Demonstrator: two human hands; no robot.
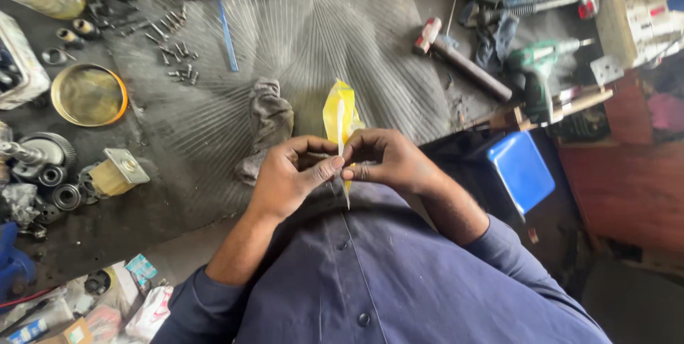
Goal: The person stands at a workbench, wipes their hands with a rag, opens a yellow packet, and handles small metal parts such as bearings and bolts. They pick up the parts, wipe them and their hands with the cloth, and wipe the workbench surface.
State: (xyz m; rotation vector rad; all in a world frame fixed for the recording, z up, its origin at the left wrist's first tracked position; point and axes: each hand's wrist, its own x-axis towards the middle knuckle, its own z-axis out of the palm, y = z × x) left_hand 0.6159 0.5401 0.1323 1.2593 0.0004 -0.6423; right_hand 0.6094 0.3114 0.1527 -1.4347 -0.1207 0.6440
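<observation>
Left hand [288, 173] and right hand [388, 159] pinch a crinkled yellow plastic packet [340, 115], fingertips closed tight. It hangs above the grey ribbed mat's [320, 38] near edge.

A yellow plastic packet [339, 112] is pinched at its lower end between the left hand [288, 173] and right hand [392, 161], held up over a dark blue shirt [377, 273]. A grimy grey rag [268, 127] is seen just beside it on the ribbed mat [356, 38], with loose bolts [174, 59] scattered further off.
</observation>
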